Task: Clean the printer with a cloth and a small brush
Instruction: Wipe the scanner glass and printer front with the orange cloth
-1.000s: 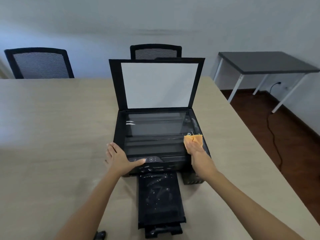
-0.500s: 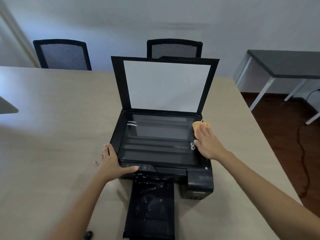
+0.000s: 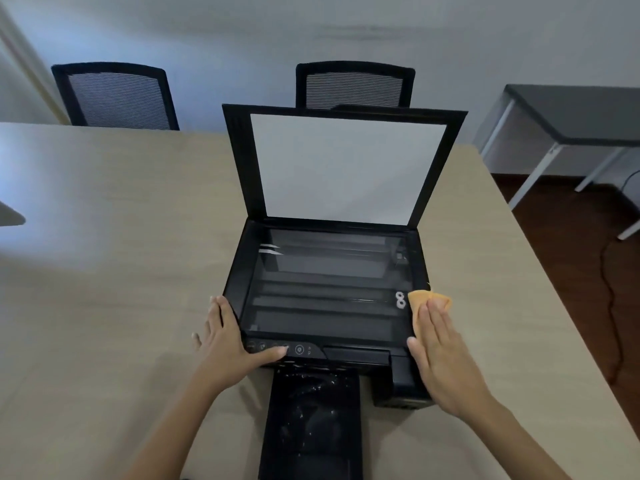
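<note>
The printer [image 3: 325, 306] sits on the worktop [image 3: 104, 271] with its lid [image 3: 346, 168] raised upright and the scanner glass bare. The right hand [image 3: 443, 355] lies flat, fingers [image 3: 434, 317] straight and together, pressing an orange cloth [image 3: 420, 299] onto the printer's right rim; the cloth pokes out just beyond the fingertips, touching the glass edge. The left hand [image 3: 228, 344] is spread open, gripping nothing, palm on the printer's front left corner, thumb on the control panel [image 3: 298, 349]. The output tray [image 3: 311, 420] extends toward the person, between both wrists. No brush is visible.
</note>
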Action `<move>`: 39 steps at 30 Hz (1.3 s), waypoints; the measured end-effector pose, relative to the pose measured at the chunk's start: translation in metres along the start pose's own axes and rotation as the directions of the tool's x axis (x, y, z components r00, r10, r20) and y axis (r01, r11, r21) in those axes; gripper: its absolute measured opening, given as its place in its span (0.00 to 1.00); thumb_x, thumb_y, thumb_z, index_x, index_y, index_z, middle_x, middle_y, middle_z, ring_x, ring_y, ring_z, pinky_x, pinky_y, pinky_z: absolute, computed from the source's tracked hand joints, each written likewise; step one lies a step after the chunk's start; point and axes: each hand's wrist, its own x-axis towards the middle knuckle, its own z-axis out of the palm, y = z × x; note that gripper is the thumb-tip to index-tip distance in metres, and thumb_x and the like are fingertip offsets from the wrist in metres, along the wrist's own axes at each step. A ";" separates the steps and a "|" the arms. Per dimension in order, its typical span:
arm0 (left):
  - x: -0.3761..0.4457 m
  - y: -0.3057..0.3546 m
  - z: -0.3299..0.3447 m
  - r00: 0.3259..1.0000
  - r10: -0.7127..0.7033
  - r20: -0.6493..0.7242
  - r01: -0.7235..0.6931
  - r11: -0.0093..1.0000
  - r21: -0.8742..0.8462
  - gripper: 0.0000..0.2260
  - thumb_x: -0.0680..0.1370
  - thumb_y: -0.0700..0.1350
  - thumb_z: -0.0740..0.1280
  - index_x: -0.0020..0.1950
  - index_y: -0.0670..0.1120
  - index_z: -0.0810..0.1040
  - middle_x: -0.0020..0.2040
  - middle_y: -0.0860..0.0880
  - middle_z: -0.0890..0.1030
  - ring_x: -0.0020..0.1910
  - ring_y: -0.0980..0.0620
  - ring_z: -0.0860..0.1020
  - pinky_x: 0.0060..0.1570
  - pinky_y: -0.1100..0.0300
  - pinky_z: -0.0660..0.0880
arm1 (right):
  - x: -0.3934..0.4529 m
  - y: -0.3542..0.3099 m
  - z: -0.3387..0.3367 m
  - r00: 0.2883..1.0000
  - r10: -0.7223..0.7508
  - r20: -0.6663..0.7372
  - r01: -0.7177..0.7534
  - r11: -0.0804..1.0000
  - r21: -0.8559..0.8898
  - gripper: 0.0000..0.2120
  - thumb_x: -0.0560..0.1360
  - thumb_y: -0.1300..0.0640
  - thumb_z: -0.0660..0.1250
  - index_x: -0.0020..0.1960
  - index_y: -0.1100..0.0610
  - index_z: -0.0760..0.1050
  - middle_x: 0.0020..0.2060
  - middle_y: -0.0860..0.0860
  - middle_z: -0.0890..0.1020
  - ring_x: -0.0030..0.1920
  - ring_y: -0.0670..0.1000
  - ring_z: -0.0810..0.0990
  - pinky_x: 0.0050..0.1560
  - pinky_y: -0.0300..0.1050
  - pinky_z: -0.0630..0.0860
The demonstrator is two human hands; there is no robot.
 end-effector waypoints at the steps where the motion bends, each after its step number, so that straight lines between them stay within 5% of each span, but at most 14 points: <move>1: 0.000 -0.001 0.001 1.000 0.006 -0.004 -0.006 1.000 0.001 0.67 0.56 0.77 0.65 0.77 0.43 0.32 0.79 0.45 0.38 0.79 0.42 0.45 0.75 0.37 0.47 | 0.006 0.000 -0.001 1.000 0.002 -0.004 -0.002 0.999 -0.032 0.42 0.74 0.33 0.31 0.77 0.60 0.45 0.77 0.52 0.44 0.78 0.52 0.43 0.75 0.47 0.47; 4: -0.001 -0.002 0.002 1.000 0.014 -0.005 -0.014 1.000 0.001 0.67 0.55 0.78 0.64 0.77 0.43 0.32 0.79 0.45 0.38 0.79 0.42 0.45 0.75 0.38 0.47 | 0.055 0.008 -0.005 0.999 0.021 -0.028 -0.024 0.993 -0.111 0.44 0.73 0.32 0.28 0.78 0.61 0.48 0.78 0.57 0.51 0.78 0.56 0.48 0.75 0.55 0.56; 9: -0.002 -0.001 -0.001 1.000 0.014 0.001 -0.014 1.000 0.011 0.67 0.55 0.79 0.64 0.76 0.44 0.32 0.79 0.45 0.38 0.79 0.41 0.46 0.75 0.37 0.47 | 0.147 0.017 -0.021 0.998 0.070 0.008 -0.069 0.993 -0.092 0.32 0.81 0.43 0.44 0.78 0.62 0.42 0.79 0.56 0.43 0.78 0.54 0.40 0.77 0.55 0.48; 15: -0.001 -0.003 -0.001 0.999 0.034 -0.006 -0.033 0.999 0.018 0.67 0.56 0.78 0.64 0.77 0.43 0.33 0.79 0.44 0.38 0.79 0.40 0.47 0.74 0.35 0.48 | 0.066 0.016 -0.019 0.996 -0.085 0.038 0.088 0.993 -0.074 0.34 0.80 0.44 0.40 0.77 0.66 0.47 0.77 0.58 0.49 0.78 0.58 0.45 0.75 0.42 0.37; 18: 0.000 -0.003 -0.001 0.999 0.044 -0.008 -0.043 0.999 0.020 0.66 0.56 0.78 0.65 0.77 0.43 0.33 0.79 0.44 0.38 0.78 0.40 0.47 0.74 0.35 0.48 | -0.004 0.016 -0.010 0.984 -0.168 -0.058 0.159 0.978 -0.132 0.33 0.81 0.43 0.41 0.72 0.66 0.64 0.72 0.62 0.67 0.65 0.67 0.70 0.71 0.50 0.62; 21: 0.000 -0.003 0.001 0.999 0.047 -0.008 -0.047 0.999 0.022 0.67 0.56 0.78 0.64 0.76 0.43 0.32 0.79 0.43 0.38 0.78 0.39 0.46 0.74 0.36 0.49 | -0.043 0.014 -0.010 0.976 -0.154 -0.157 0.121 0.972 -0.200 0.25 0.80 0.44 0.50 0.68 0.58 0.71 0.64 0.58 0.73 0.51 0.59 0.72 0.56 0.54 0.76; 24: 0.000 -0.004 0.000 0.999 0.051 0.002 -0.051 0.998 0.026 0.67 0.54 0.79 0.63 0.76 0.43 0.32 0.79 0.43 0.38 0.78 0.39 0.46 0.74 0.35 0.50 | -0.040 0.008 0.003 0.976 -0.061 -0.210 0.008 0.970 -0.243 0.24 0.79 0.42 0.50 0.72 0.50 0.67 0.69 0.59 0.67 0.63 0.63 0.67 0.63 0.57 0.67; 27: -0.001 -0.003 0.000 0.998 0.066 0.009 -0.066 0.997 0.029 0.66 0.57 0.78 0.64 0.76 0.42 0.33 0.79 0.42 0.39 0.78 0.38 0.46 0.74 0.35 0.50 | -0.025 -0.006 0.026 0.973 0.047 -0.226 -0.090 0.979 -0.183 0.26 0.81 0.43 0.46 0.76 0.52 0.58 0.77 0.59 0.57 0.76 0.63 0.54 0.73 0.59 0.56; 32: -0.002 -0.004 -0.002 0.998 0.062 0.012 -0.063 0.998 0.032 0.65 0.59 0.76 0.66 0.76 0.41 0.32 0.79 0.41 0.38 0.78 0.39 0.45 0.74 0.36 0.49 | -0.012 -0.064 0.045 0.958 0.019 -0.287 -0.081 0.975 -0.206 0.27 0.81 0.46 0.48 0.76 0.58 0.59 0.75 0.58 0.64 0.76 0.60 0.59 0.75 0.59 0.53; 37: -0.005 -0.004 -0.003 0.998 0.058 0.010 -0.058 0.998 0.024 0.65 0.59 0.75 0.66 0.76 0.42 0.32 0.79 0.42 0.38 0.78 0.39 0.44 0.74 0.35 0.48 | -0.032 -0.044 0.049 0.960 -0.201 -0.195 0.133 0.940 -0.314 0.26 0.83 0.50 0.46 0.77 0.59 0.53 0.77 0.57 0.58 0.77 0.58 0.55 0.76 0.57 0.52; 39: -0.004 -0.003 -0.002 0.998 0.067 0.018 -0.067 0.998 0.019 0.65 0.59 0.76 0.66 0.76 0.42 0.32 0.79 0.42 0.37 0.78 0.39 0.44 0.74 0.36 0.47 | -0.044 -0.023 0.044 0.964 -0.095 -0.250 0.019 0.957 -0.290 0.27 0.82 0.50 0.42 0.77 0.60 0.53 0.77 0.58 0.58 0.77 0.59 0.56 0.75 0.55 0.52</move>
